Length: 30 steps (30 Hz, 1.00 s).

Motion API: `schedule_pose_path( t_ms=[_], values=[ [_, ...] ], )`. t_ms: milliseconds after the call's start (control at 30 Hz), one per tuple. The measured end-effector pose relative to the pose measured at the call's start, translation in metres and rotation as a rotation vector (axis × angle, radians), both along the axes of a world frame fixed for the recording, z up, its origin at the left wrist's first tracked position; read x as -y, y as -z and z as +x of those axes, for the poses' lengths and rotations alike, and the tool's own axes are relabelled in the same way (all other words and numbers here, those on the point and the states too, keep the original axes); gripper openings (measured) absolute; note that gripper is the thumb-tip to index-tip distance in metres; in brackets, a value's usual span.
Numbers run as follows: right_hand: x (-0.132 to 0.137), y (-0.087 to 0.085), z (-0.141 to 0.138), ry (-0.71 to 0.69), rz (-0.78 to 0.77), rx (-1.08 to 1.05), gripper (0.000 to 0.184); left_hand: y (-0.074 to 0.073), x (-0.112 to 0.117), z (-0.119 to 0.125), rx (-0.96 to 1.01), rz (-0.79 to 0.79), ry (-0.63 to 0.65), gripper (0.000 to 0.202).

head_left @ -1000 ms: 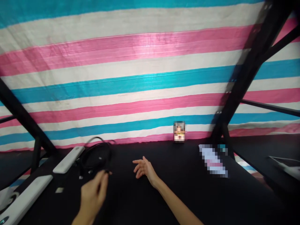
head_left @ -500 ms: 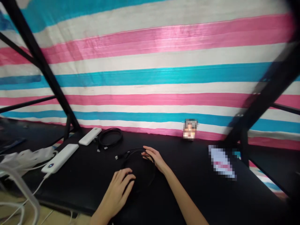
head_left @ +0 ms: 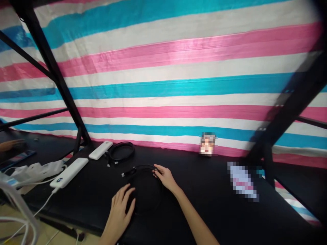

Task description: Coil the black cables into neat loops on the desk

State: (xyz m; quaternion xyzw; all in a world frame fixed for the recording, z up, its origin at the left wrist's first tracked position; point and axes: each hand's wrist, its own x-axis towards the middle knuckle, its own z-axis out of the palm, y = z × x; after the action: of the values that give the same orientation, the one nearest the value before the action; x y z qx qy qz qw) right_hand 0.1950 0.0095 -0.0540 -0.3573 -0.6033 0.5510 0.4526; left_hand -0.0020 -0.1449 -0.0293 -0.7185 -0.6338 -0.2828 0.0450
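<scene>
A black cable (head_left: 143, 166) lies in a loose ring on the black tabletop, its metal-tipped plug (head_left: 124, 175) pointing left. At the ring's upper right, my right hand (head_left: 165, 178) pinches the cable between thumb and fingers. My left hand (head_left: 119, 208) rests at the ring's left side, fingers spread and slightly bent; its fingertips are close to the cable, and I cannot tell whether they touch it. The lower part of the ring is hard to see against the dark surface.
Behind the ring lies another coiled black cable (head_left: 125, 143), beside a white power bank (head_left: 100, 150). Another white power bank (head_left: 70, 172) has a white cable plugged in. White chargers (head_left: 33, 172) crowd the left. A person's hand (head_left: 11, 145) shows at far left. Black metal posts (head_left: 61, 92) flank the table.
My left hand has slid left. The cable ring and its plug have shifted slightly left along with my right hand. A person's hand has come into view at far left.
</scene>
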Motion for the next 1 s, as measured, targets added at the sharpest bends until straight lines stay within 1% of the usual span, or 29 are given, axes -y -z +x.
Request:
schedule_pose_path(
  t_ms=[67, 133, 167, 233, 333, 433, 600, 700, 800, 867, 1000],
  values=[
    [-0.001, 0.002, 0.001, 0.007, 0.043, 0.061, 0.051, 0.010, -0.006, 0.000, 0.033, -0.007, -0.106, 0.040],
    [-0.001, 0.002, 0.002, 0.059, 0.127, 0.155, 0.046, 0.018, -0.012, 0.000, 0.064, -0.022, -0.167, 0.047],
    [0.000, 0.000, 0.002, 0.103, 0.181, 0.215, 0.044, 0.020, -0.013, -0.001, 0.078, -0.033, -0.169, 0.049],
    [0.003, -0.004, 0.004, 0.194, 0.294, 0.349, 0.039, 0.024, -0.016, -0.003, 0.103, -0.051, -0.130, 0.052],
    [0.009, -0.014, 0.007, 0.249, 0.429, 0.503, 0.035, 0.026, -0.018, -0.007, 0.144, -0.053, -0.087, 0.053],
    [0.014, -0.023, 0.009, 0.244, 0.504, 0.545, 0.032, 0.026, -0.018, -0.008, 0.189, -0.029, -0.073, 0.054],
    [0.021, -0.030, 0.009, 0.275, 0.570, 0.520, 0.029, 0.019, -0.017, -0.004, 0.231, 0.029, -0.043, 0.055],
    [0.021, -0.032, 0.010, 0.301, 0.572, 0.452, 0.028, 0.017, -0.018, -0.004, 0.246, 0.030, -0.040, 0.054],
    [0.017, -0.030, 0.012, 0.300, 0.477, 0.399, 0.027, 0.019, -0.021, -0.006, 0.268, 0.004, -0.047, 0.050],
    [0.013, -0.029, 0.014, 0.323, 0.408, 0.368, 0.025, 0.020, -0.022, -0.007, 0.268, -0.015, -0.042, 0.045],
    [0.004, -0.029, 0.022, 0.366, 0.334, 0.251, 0.020, 0.021, -0.021, -0.006, 0.263, -0.029, -0.002, 0.042]
  ],
)
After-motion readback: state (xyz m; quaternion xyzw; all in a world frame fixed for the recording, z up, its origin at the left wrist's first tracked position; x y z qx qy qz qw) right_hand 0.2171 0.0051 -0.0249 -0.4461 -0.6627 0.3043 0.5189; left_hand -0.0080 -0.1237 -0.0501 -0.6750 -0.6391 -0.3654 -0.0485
